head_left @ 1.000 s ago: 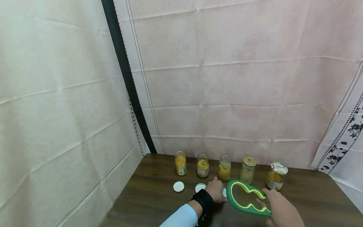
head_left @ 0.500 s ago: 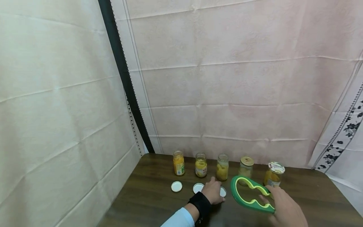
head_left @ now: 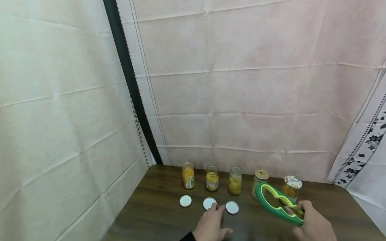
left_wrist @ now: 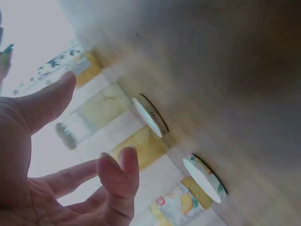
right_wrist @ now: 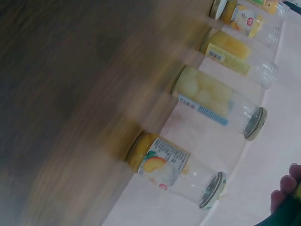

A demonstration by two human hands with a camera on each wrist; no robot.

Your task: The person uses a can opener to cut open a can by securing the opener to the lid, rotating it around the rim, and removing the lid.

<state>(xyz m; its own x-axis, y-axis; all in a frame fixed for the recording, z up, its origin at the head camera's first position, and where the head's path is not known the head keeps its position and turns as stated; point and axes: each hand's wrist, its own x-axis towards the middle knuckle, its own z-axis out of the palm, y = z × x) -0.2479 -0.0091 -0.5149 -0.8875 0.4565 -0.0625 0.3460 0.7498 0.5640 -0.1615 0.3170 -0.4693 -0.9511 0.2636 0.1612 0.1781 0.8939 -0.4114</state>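
My left hand (head_left: 209, 225) hovers over the table just in front of the white-faced jar lids, fingers loosely bent and holding nothing. The right-hand lid (head_left: 232, 207) lies flat beside its fingertips; the middle lid (head_left: 209, 203) is just beyond them, and the left lid (head_left: 185, 201) lies farther left. In the left wrist view, a gap shows between the thumb and fingers of the left hand (left_wrist: 70, 179). My right hand (head_left: 316, 223) grips a green multi-ring jar opener (head_left: 263, 196) by one end, in the air before the two lidded jars. The right wrist view shows only fingertips and part of the opener (right_wrist: 281, 214).
Along the back stand three lidless jars of yellow fruit: a left jar (head_left: 188, 176), a middle jar (head_left: 212, 179) and a right jar (head_left: 235, 182). Farther right are a gold-lidded jar (head_left: 261, 175) and a white-lidded jar (head_left: 292, 182). A pale cloth (head_left: 241, 100) hangs behind the dark table (head_left: 156, 204).
The left hand has released the right-hand lid, now flat on the table, and drawn back toward the person. The right hand with the jar opener has shifted slightly right.
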